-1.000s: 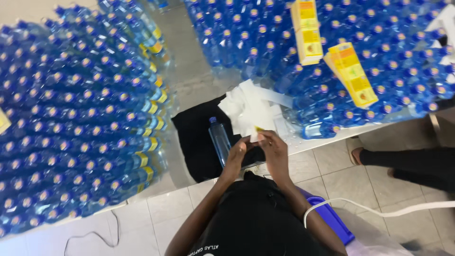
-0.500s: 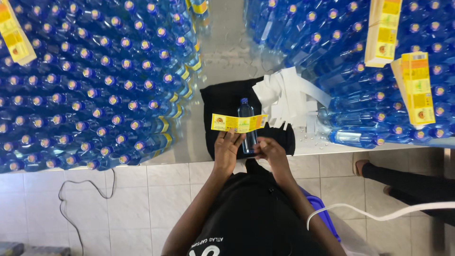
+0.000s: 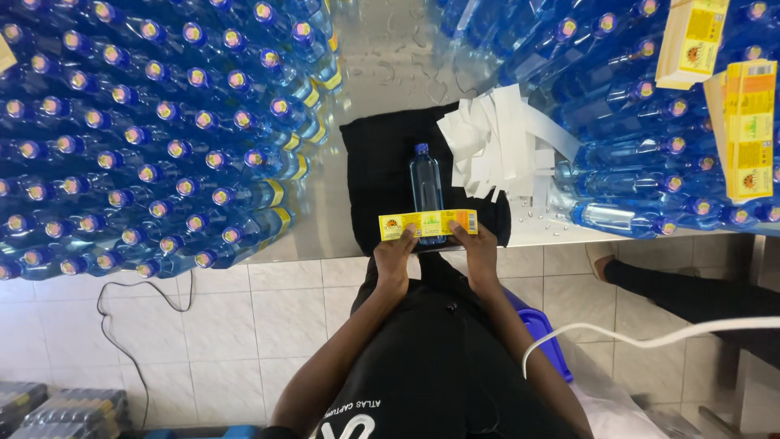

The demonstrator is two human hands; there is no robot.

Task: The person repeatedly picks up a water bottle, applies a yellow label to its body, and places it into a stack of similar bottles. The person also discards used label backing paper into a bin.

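A clear blue bottle [image 3: 426,185] with a blue cap lies on a black cloth [image 3: 377,171] on the steel table. A yellow label strip [image 3: 427,223] is stretched flat across the bottle's lower end. My left hand [image 3: 396,256] pinches the strip's left end. Its right end is pinched by my right hand [image 3: 479,250]. Both hands sit at the table's near edge.
Many capped blue bottles [image 3: 138,138] lie stacked at the left, more bottles [image 3: 642,154] at the right. White backing strips [image 3: 496,142] are piled beside the cloth. Yellow label stacks [image 3: 751,130] rest on the right bottles. Another person's foot [image 3: 605,264] and a white cable [image 3: 650,337] are at the right.
The view has shifted a little. The label now lies lower across the bottle, held straighter between both hands.
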